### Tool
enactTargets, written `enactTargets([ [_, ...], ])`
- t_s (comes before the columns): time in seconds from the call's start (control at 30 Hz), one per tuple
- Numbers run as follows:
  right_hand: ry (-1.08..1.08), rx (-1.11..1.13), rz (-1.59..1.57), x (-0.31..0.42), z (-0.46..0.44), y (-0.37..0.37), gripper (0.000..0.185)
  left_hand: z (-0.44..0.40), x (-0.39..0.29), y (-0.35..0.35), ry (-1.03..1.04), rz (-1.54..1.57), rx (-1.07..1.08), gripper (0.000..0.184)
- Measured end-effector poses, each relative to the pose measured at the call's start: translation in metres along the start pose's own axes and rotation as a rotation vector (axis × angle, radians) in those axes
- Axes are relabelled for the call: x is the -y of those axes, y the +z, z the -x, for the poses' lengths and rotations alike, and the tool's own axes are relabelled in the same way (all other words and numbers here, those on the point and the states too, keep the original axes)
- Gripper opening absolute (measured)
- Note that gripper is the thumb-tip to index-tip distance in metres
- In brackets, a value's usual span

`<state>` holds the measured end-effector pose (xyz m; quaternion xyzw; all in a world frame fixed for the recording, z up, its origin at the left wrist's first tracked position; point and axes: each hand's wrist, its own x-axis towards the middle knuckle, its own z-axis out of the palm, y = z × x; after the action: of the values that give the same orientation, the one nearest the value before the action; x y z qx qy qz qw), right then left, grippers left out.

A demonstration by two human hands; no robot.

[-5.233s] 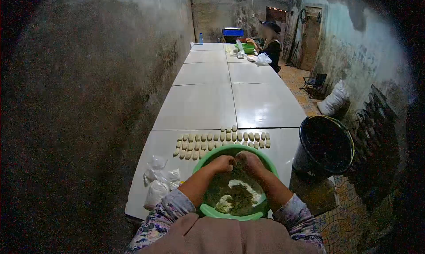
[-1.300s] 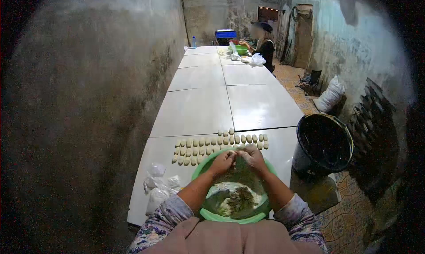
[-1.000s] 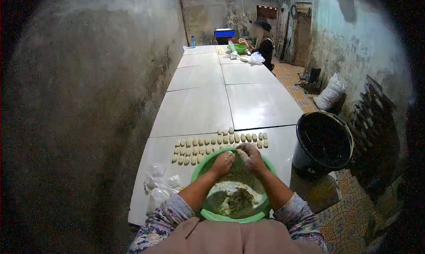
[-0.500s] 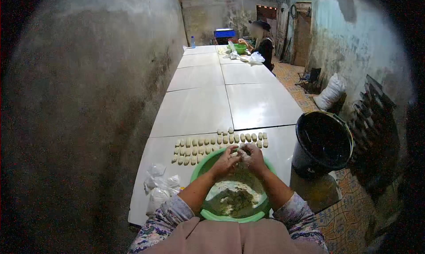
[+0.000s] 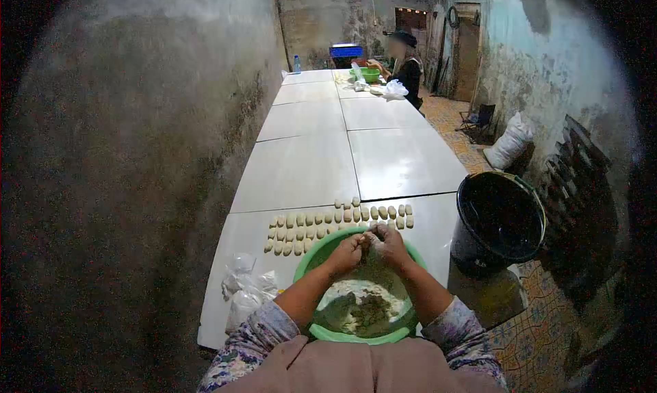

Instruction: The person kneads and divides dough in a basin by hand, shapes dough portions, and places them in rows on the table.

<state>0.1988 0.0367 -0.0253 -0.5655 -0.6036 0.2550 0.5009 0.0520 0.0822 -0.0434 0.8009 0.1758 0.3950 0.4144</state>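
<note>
Over the far part of a green basin [image 5: 303, 268], my left hand [image 5: 346, 253] and my right hand [image 5: 388, 246] meet with their fingertips together. Both hands are closed, and a small pale bit shows between the fingers, too small to make out clearly. Inside the basin lies white powder with a greenish-brown crumbly mix [image 5: 370, 312]. Just beyond the rim, several small oval dough pieces [image 5: 300, 220] lie in rows on the white table [image 5: 301, 174]. My hands hide part of the nearest row.
Plastic bags of white powder [image 5: 245, 304] lie left of the basin. A black bucket [image 5: 472, 246] stands at the right. At the far end a person [image 5: 410, 74] is beside another green basin [image 5: 371, 74]. A white sack [image 5: 510, 143] leans on the right wall.
Half a second ago my left fingers were more spread; now they are curled in against my right fingertips. Earlier the hands were briefly apart. The view has shifted slightly.
</note>
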Motion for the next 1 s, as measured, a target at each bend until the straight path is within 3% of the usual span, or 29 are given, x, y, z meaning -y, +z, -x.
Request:
enactTargets([
  [0.07,0.013,-0.009,-0.019,-0.007,-0.003,0.000,0.017,-0.004,0.002,-0.002,0.044,0.002,-0.004,0.023],
  [0.13,0.000,-0.005,0.009,-0.007,-0.005,-0.005,0.021,-0.012,0.010,-0.003,-0.398,0.535,0.340,0.036],
  [0.23,0.094,-0.016,-0.151,-0.029,-0.015,0.003,0.023,-0.003,0.007,-0.009,-0.286,0.446,0.246,0.039],
  [0.3,0.084,0.111,-0.257,-0.045,-0.010,-0.002,0.030,-0.002,0.007,-0.013,-0.229,0.400,0.198,0.041],
  [0.37,-0.009,0.154,-0.660,-0.085,-0.015,0.003,0.037,-0.004,0.017,-0.014,-0.452,0.843,0.278,0.040],
  [0.4,-0.097,0.171,-0.467,-0.091,-0.020,0.002,0.042,-0.001,0.011,-0.015,-0.327,0.952,0.293,0.032],
  [0.43,-0.098,0.172,-0.467,-0.063,-0.015,0.001,0.042,-0.002,0.014,-0.013,-0.326,0.952,0.292,0.032],
  [0.5,-0.020,0.208,-0.262,0.028,0.007,-0.004,0.041,-0.006,0.016,-0.009,-0.461,0.652,0.111,0.030],
  [0.57,-0.121,0.241,-0.135,-0.004,0.000,-0.004,0.042,-0.005,0.010,-0.012,-0.489,0.657,0.157,0.031],
  [0.63,0.084,0.171,-0.371,-0.011,-0.002,-0.003,0.039,-0.004,0.001,-0.017,-0.517,0.660,0.200,0.031],
  [0.67,0.082,0.174,-0.371,-0.015,-0.005,-0.003,0.039,-0.005,-0.002,-0.018,-0.507,0.682,0.237,0.034],
  [0.77,-0.044,0.161,-0.147,-0.021,-0.013,-0.005,0.039,-0.002,0.009,-0.014,-0.509,0.779,0.251,0.036],
  [0.83,0.029,0.074,-0.134,-0.003,-0.005,-0.005,0.029,-0.002,0.019,-0.010,-0.276,-0.052,0.089,0.035],
  [0.87,0.067,0.102,-0.113,-0.001,-0.003,-0.007,0.024,-0.004,0.024,-0.005,-0.395,0.144,0.104,0.031],
  [1.0,0.075,0.015,-0.054,-0.008,-0.006,-0.009,0.017,-0.006,-0.012,-0.007,-0.487,0.061,0.133,0.028],
])
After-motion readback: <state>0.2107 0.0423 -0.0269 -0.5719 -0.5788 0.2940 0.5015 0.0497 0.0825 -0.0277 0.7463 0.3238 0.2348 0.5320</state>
